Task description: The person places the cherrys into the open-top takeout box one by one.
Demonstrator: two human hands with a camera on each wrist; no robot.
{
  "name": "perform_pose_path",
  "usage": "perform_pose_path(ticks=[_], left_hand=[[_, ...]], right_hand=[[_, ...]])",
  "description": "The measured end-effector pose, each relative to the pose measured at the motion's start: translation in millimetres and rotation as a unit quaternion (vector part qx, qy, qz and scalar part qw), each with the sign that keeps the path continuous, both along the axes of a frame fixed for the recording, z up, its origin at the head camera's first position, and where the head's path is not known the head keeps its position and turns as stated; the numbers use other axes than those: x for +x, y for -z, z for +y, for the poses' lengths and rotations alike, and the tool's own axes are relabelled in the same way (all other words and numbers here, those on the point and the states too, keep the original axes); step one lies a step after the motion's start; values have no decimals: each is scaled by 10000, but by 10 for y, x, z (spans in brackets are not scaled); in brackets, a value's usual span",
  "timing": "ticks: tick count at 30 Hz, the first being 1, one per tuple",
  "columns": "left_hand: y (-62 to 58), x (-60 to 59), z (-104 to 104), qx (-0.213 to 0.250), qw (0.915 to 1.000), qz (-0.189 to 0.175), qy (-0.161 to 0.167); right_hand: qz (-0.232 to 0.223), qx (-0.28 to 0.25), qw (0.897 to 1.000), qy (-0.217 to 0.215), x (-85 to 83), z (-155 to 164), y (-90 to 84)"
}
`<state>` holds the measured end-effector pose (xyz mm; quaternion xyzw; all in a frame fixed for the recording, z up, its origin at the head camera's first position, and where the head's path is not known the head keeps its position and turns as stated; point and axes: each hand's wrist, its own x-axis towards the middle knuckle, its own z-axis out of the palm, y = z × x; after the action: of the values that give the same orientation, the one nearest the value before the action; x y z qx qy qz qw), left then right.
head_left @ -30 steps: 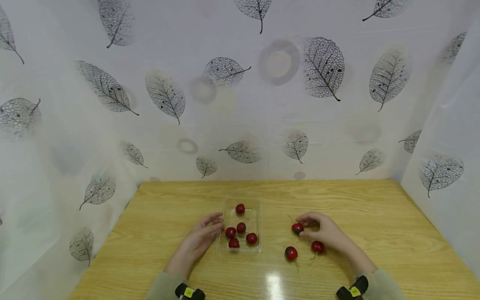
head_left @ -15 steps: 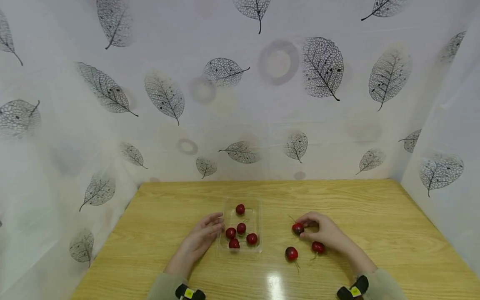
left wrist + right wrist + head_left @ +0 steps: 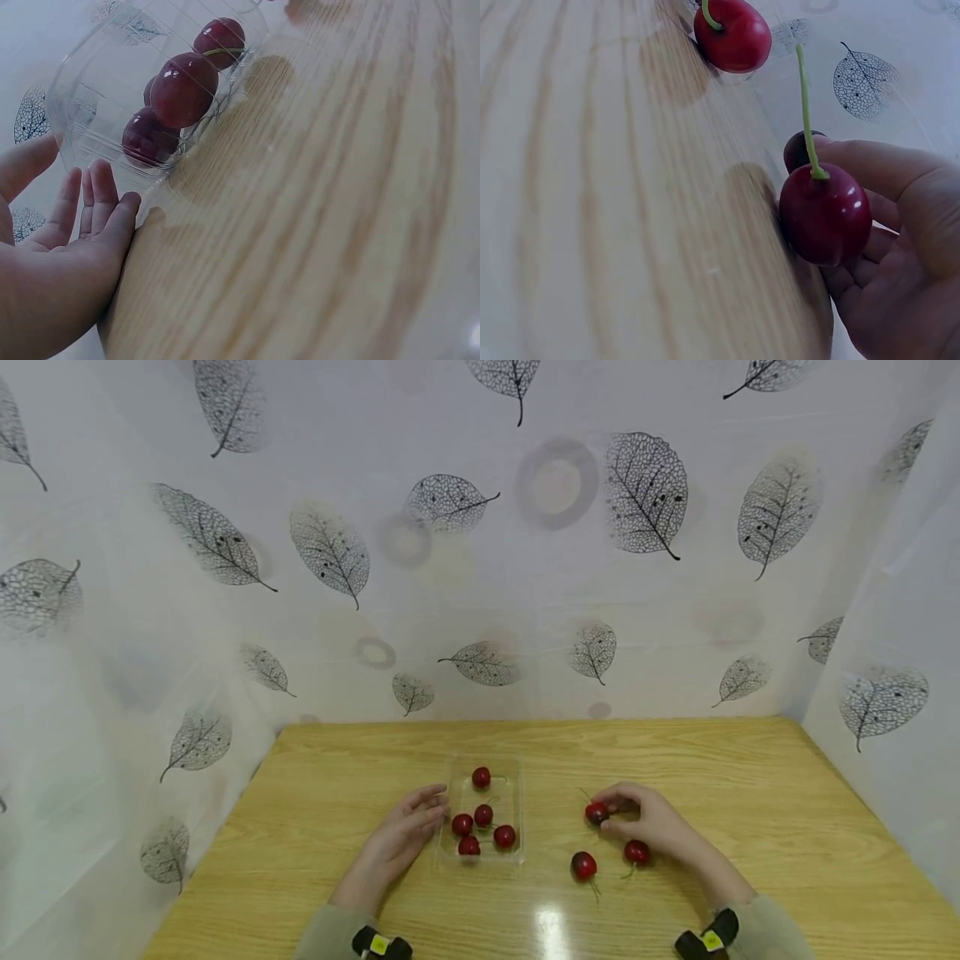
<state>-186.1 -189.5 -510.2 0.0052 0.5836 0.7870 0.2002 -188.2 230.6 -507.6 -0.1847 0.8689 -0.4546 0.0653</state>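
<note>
In the head view my right hand (image 3: 647,822) pinches a dark red cherry (image 3: 597,812) between thumb and fingers, low at the table. The right wrist view shows this cherry (image 3: 797,152) at the thumb tip, partly hidden by a nearer cherry (image 3: 825,214) with a green stem. My left hand (image 3: 401,835) lies along the left side of a clear plastic box (image 3: 517,777), fingers loosely extended. Its fingertips (image 3: 103,166) are right at the box wall in the left wrist view. Several red cherries (image 3: 504,837) lie inside the box.
Two loose cherries lie on the wooden table (image 3: 337,760) by my right hand: one cherry (image 3: 583,866) in front, another cherry (image 3: 637,852) under the wrist side. A pale leaf-print sheet (image 3: 525,568) hangs behind the table and along both sides.
Almost nothing differs. Both hands keep their places, the right still holding the cherry; the whole view shifts very slightly.
</note>
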Motion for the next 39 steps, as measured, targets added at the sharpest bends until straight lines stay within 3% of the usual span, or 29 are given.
perform_pose_path(ticks=[24, 39], left_hand=[[19, -26, 3, -10, 10000, 41, 30], [-2, -10, -4, -49, 10000, -30, 36]], right_hand=[[104, 255, 9992, 284, -59, -127, -168], [253, -30, 9996, 81, -210, -272, -314]])
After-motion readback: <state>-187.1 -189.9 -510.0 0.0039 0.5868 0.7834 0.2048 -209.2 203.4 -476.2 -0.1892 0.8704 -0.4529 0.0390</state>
